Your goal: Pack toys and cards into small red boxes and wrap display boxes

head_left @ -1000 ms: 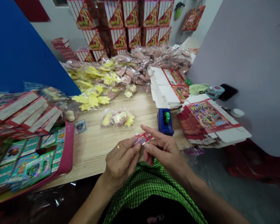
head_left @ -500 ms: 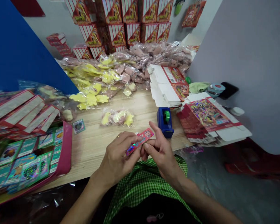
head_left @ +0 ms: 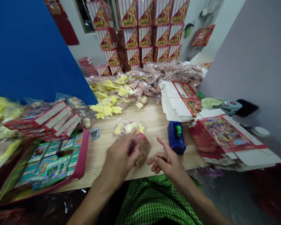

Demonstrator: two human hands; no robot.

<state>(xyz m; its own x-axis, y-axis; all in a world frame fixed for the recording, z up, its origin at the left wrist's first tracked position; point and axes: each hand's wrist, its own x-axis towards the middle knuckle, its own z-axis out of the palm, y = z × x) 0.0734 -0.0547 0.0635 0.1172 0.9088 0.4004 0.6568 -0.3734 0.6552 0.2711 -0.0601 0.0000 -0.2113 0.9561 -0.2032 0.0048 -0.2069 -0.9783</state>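
A blurred brown packet (head_left: 142, 150) seems pinched in the left hand (head_left: 120, 156), its fingers curled closed, over the wooden table (head_left: 152, 118). The right hand (head_left: 168, 162) is half open, fingers spread and holding nothing, near a blue tape dispenser (head_left: 176, 138). A bagged yellow toy (head_left: 128, 128) lies just beyond the packet.

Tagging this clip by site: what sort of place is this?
Probably a small toy-packing workshop: tall stacks of red printed cardboard boxes, flat red-and-white box blanks on a pale wooden table, and heaps of clear plastic bags holding yellow and pink toys.
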